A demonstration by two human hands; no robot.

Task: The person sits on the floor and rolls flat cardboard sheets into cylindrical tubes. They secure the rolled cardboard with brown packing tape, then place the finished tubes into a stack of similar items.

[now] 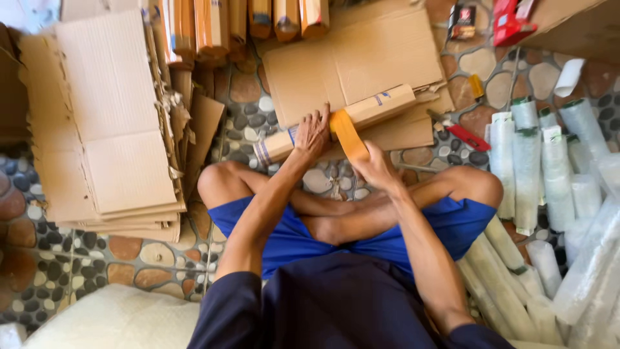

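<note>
— Where's the cardboard tube (336, 123) lying?

— On the pebble-patterned floor (252, 119), just ahead of the person's crossed legs, slanting up to the right and resting partly on a flattened cardboard sheet (355, 61).

— And the hands?

— The left hand (312, 132) lies flat on top of the tube, fingers spread and pressing it down, not closed around it. The right hand (378, 169) is just below and right of the tube, closed on the near end of a strip of orange-brown tape (347, 134). The strip runs from that hand up over the tube, right beside the left hand.

— Anything holding other things?

— No box that I can see filled. To the right of the person's knee, clear plastic sleeves of stacked cups (542, 168) lie in a heap, some with green tops. More tubes (252, 19) lean along the top edge.

— What else is near?

— A stack of flattened cardboard (110, 123) lies well to the left. A red-handled cutter (462, 134) sits on the floor just right of the tube.
</note>
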